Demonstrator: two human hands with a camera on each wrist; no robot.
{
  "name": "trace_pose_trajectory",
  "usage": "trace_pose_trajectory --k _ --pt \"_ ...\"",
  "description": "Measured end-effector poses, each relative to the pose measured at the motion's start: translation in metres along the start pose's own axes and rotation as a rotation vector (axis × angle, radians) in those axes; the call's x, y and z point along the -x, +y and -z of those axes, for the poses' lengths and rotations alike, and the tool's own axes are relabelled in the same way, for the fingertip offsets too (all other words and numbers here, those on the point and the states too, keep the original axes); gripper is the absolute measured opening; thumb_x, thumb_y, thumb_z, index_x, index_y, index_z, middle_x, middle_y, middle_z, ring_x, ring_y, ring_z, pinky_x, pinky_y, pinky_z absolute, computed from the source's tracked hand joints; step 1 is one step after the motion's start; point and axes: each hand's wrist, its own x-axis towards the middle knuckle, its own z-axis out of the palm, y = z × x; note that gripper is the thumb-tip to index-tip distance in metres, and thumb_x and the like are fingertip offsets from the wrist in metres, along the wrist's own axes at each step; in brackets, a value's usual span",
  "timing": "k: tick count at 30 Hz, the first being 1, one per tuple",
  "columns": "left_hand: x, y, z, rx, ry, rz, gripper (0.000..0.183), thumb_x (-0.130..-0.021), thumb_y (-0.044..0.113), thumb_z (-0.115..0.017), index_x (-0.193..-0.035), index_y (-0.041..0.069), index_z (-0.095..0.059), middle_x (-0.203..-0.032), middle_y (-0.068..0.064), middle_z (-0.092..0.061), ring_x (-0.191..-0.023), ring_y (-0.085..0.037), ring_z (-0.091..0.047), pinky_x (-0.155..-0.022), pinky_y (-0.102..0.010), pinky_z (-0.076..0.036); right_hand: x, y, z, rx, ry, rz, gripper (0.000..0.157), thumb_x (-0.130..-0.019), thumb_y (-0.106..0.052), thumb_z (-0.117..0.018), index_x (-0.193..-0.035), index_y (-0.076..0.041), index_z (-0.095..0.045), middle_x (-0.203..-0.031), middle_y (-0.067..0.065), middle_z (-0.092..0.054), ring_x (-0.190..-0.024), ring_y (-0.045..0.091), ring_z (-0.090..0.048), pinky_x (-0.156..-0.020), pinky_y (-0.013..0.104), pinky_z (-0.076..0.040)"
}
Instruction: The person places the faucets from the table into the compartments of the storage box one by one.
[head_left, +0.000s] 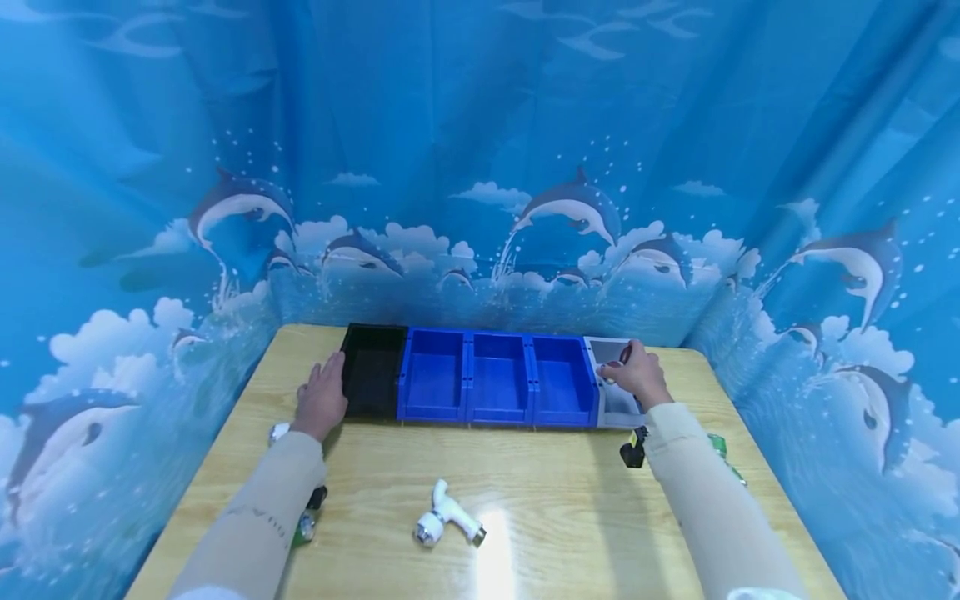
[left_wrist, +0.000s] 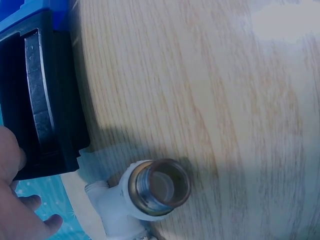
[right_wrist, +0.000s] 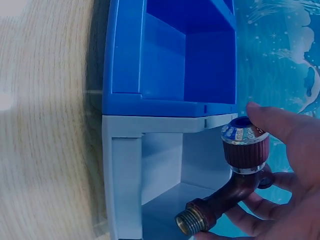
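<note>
My right hand [head_left: 637,375] is over the grey bin [head_left: 621,410] at the right end of the bin row. It grips a dark brown tap [right_wrist: 240,187] with a ribbed, silver-topped knob and a brass threaded end, which tilts over the bin in the right wrist view. My left hand [head_left: 322,398] rests at the outer side of the black bin [head_left: 373,329], fingers extended. Below that hand, a white tap [left_wrist: 117,202] with a threaded metal end lies on the table, mostly hidden by the sleeve in the head view.
Three blue bins [head_left: 498,415] stand joined between the black and grey ones. Another white tap [head_left: 448,510] lies mid-table [head_left: 375,492]. Green-and-clear items lie beside the left sleeve [head_left: 303,531] and the right sleeve [head_left: 718,445]. A dolphin-print curtain [head_left: 480,167] surrounds the table.
</note>
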Motion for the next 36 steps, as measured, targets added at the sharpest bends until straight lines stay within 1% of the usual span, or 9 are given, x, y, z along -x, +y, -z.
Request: trace_pose_trajectory --k 7,10,12,14,19,25,28,32,36 --pt "0.000 -0.002 0.000 -0.005 0.003 -0.001 0.076 -0.089 -0.007 -0.049 -0.154 0.000 -0.010 -0.159 -0.023 -0.014 -0.141 -0.051 -0.011 -0.105 -0.073 -0.018 -0.003 0.004 -0.008 -0.077 0.055 -0.084 0.054 -0.088 -0.036 -0.071 -0.116 -0.001 -0.040 -0.105 0.020 -0.045 -0.093 0.035 -0.046 -0.069 0.045 -0.041" --pt "-0.001 -0.002 -0.001 -0.002 0.002 0.007 0.077 -0.088 -0.008 -0.049 -0.154 0.000 -0.010 -0.159 -0.023 -0.014 -0.141 -0.051 -0.011 -0.105 -0.073 -0.018 -0.004 0.004 -0.009 -0.094 0.061 -0.104 0.057 -0.089 -0.036 -0.070 -0.122 -0.001 -0.040 -0.113 0.023 -0.044 -0.101 0.039 -0.045 -0.076 0.050 -0.042" --pt "-0.001 -0.003 -0.002 0.001 0.004 0.011 0.077 -0.088 -0.008 -0.049 -0.154 0.000 -0.011 -0.159 -0.023 -0.014 -0.141 -0.051 -0.011 -0.105 -0.073 -0.019 -0.005 0.005 -0.010 -0.093 0.064 -0.112 0.063 -0.089 -0.037 -0.069 -0.130 0.000 -0.037 -0.121 0.027 -0.042 -0.107 0.042 -0.045 -0.081 0.053 -0.043" --pt "-0.002 -0.004 -0.003 0.003 0.004 0.014 0.077 -0.088 -0.008 -0.049 -0.154 0.001 -0.011 -0.159 -0.022 -0.014 -0.141 -0.051 -0.012 -0.105 -0.073 -0.019 -0.004 0.005 -0.010 -0.090 0.067 -0.119 0.066 -0.090 -0.037 -0.068 -0.133 0.000 -0.035 -0.125 0.029 -0.041 -0.111 0.044 -0.044 -0.084 0.054 -0.042" --pt "-0.003 -0.002 -0.003 0.011 0.004 0.016 0.077 -0.088 -0.007 -0.048 -0.154 0.001 -0.011 -0.159 -0.022 -0.014 -0.141 -0.050 -0.012 -0.105 -0.072 -0.019 -0.003 0.005 -0.011 -0.099 0.074 -0.120 0.070 -0.090 -0.036 -0.068 -0.138 0.000 -0.032 -0.128 0.031 -0.039 -0.115 0.046 -0.042 -0.087 0.057 -0.042" --pt "-0.001 -0.001 -0.001 -0.001 0.015 0.015 0.075 -0.089 -0.007 -0.047 -0.154 0.000 -0.012 -0.159 -0.022 -0.015 -0.141 -0.050 -0.013 -0.105 -0.072 -0.021 -0.003 0.008 -0.014 -0.095 0.055 -0.114 0.085 -0.091 -0.039 -0.066 -0.149 0.002 -0.019 -0.139 0.036 -0.030 -0.125 0.052 -0.035 -0.100 0.062 -0.036" --pt "-0.001 -0.001 -0.002 0.000 0.020 0.008 0.075 -0.089 -0.007 -0.048 -0.154 0.000 -0.013 -0.159 -0.022 -0.016 -0.141 -0.051 -0.013 -0.104 -0.073 -0.022 -0.002 0.011 -0.017 -0.080 0.063 -0.110 0.085 -0.091 -0.040 -0.066 -0.148 0.004 -0.020 -0.139 0.037 -0.030 -0.125 0.053 -0.035 -0.101 0.062 -0.035" --pt "-0.001 -0.001 -0.001 0.004 0.018 0.001 0.075 -0.089 -0.007 -0.049 -0.154 0.001 -0.013 -0.158 -0.022 -0.016 -0.141 -0.051 -0.013 -0.104 -0.073 -0.021 -0.002 0.017 -0.023 -0.062 0.079 -0.100 0.081 -0.091 -0.039 -0.065 -0.144 0.005 -0.023 -0.135 0.038 -0.032 -0.122 0.054 -0.037 -0.100 0.063 -0.036" --pt "0.000 -0.001 0.000 0.007 0.010 0.002 0.075 -0.089 -0.008 -0.048 -0.154 0.000 -0.012 -0.159 -0.022 -0.015 -0.141 -0.050 -0.011 -0.104 -0.073 -0.020 -0.003 0.019 -0.027 -0.049 0.084 -0.093 0.086 -0.091 -0.039 -0.065 -0.148 0.004 -0.017 -0.138 0.039 -0.030 -0.123 0.055 -0.036 -0.102 0.063 -0.034"
